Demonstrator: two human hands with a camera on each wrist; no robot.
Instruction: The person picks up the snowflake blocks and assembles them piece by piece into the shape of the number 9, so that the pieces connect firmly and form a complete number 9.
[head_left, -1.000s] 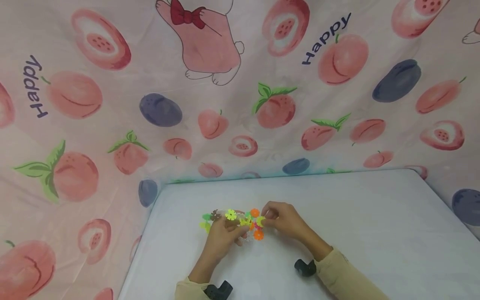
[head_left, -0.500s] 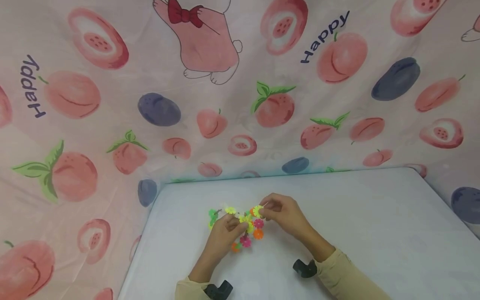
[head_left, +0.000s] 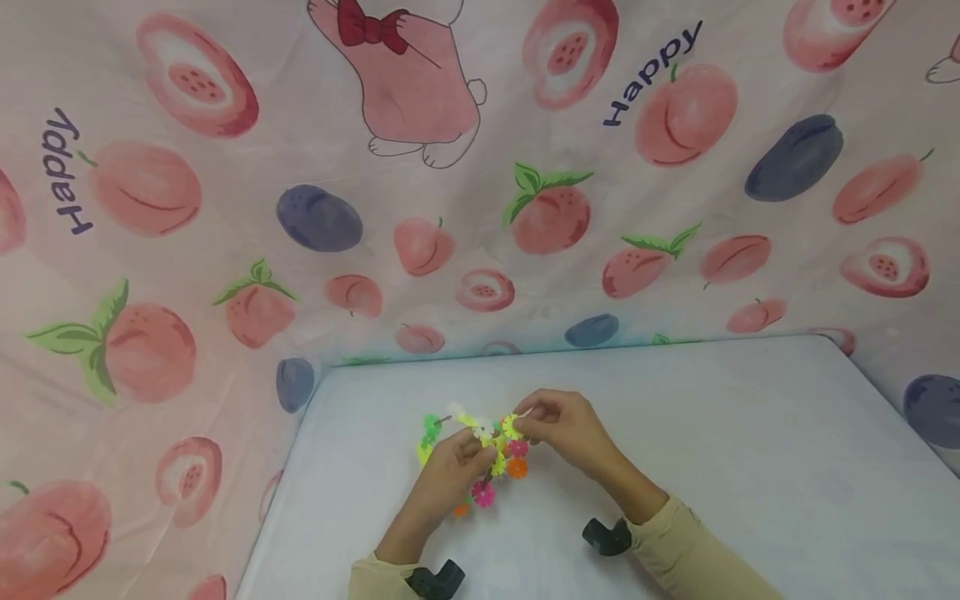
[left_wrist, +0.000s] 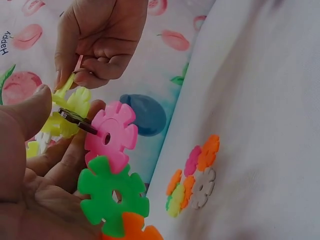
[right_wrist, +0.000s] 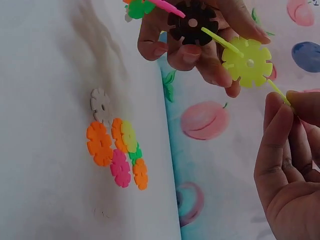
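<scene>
My left hand holds a chain of interlocking plastic snowflake discs. A pink disc, a green disc and part of an orange disc hang from it in the left wrist view. A dark brown disc sits by the left fingers, joined to yellow ones. With thumb and fingertips, my right hand pinches an edge-on yellow disc, which meets the flat yellow disc at its rim. Whether the two are slotted together is unclear.
Loose discs lie on the white table below the hands: a grey one, a pink one, several orange ones, a yellow one and a green one. A fruit-print cloth hangs behind the table.
The chain has turned in my left hand, so its pink and orange end now shows below that hand. My right hand has shifted slightly up and left with the yellow disc.
</scene>
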